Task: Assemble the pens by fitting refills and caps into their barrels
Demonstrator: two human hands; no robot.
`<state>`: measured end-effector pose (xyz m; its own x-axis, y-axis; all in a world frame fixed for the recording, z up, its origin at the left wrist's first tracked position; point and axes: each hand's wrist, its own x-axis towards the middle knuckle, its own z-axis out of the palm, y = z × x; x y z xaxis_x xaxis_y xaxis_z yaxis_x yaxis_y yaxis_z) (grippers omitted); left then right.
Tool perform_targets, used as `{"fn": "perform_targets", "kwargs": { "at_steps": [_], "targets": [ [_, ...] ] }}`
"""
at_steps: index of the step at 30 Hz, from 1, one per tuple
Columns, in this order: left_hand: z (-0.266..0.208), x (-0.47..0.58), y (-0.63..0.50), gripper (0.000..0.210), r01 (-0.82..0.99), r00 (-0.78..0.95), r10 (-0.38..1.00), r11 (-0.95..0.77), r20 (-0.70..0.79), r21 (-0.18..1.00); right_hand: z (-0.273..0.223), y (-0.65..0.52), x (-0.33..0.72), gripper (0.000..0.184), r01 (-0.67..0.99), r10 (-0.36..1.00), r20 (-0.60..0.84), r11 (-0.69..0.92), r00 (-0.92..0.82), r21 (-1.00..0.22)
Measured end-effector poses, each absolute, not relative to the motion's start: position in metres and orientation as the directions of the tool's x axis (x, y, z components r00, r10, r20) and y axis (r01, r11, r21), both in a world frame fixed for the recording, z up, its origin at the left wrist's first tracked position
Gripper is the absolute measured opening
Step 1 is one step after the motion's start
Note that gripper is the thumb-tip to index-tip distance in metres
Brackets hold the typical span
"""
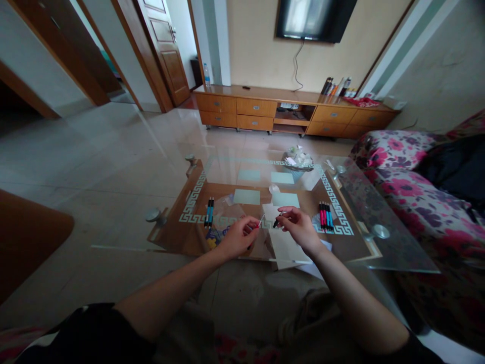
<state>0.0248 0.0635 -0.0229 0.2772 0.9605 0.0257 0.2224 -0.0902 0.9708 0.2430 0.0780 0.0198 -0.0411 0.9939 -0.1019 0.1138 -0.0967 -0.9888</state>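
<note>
**Worked with both hands apart above the glass table**

Had blue-and-black pens lying side by side on the table's left part, and a blue-and-yellow packet nearer the table's front edge, on or under the glass. Pinched a red piece with a thin pale tip in the left hand, above the table's near middle. Clamped thumb and fingers of the right hand on a black piece, over paper at the table's near edge. Had red and blue pens in a row on the table's right part. Seemed busy with separate pen parts; probably called next for steady pinches and careful lining-up.
</note>
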Motion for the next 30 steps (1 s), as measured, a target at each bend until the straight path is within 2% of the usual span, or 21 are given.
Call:
{"fn": "perform_targets", "kwargs": {
  "at_steps": [4, 8, 13, 20, 25, 30],
  "targets": [
    [-0.025, 0.027, 0.062, 0.025, 0.247, 0.268, 0.963, -0.094, 0.025, 0.965, 0.017, 0.078, 0.242, 0.036, 0.006, 0.981, -0.196, -0.195, -0.003, -0.981],
    [-0.024, 0.028, 0.059, 0.026, 0.262, 0.249, 0.968, -0.095, 0.028, 0.960, 0.023, 0.073, 0.238, 0.036, -0.095, 0.973, -0.229, -0.228, 0.000, -0.969],
    [-0.023, 0.028, 0.055, 0.027, 0.251, 0.261, 0.965, -0.091, 0.023, 0.964, 0.024, 0.067, 0.242, 0.035, -0.150, 0.972, -0.234, -0.235, -0.025, -0.960],
    [-0.024, 0.026, 0.055, 0.025, 0.280, 0.261, 0.965, -0.103, 0.027, 0.955, 0.021, 0.069, 0.247, 0.033, -0.221, 0.944, -0.329, -0.323, -0.010, -0.920],
    [-0.022, 0.025, 0.054, 0.025, 0.314, 0.275, 0.960, -0.137, 0.048, 0.939, 0.028, 0.070, 0.246, 0.034, -0.278, 0.952, -0.307, -0.290, 0.016, -0.916],
    [-0.021, 0.028, 0.053, 0.024, 0.346, 0.259, 0.965, -0.134, 0.042, 0.929, 0.029, 0.069, 0.246, 0.035, -0.242, 0.972, -0.231, -0.213, 0.046, -0.947]
  ]
}}
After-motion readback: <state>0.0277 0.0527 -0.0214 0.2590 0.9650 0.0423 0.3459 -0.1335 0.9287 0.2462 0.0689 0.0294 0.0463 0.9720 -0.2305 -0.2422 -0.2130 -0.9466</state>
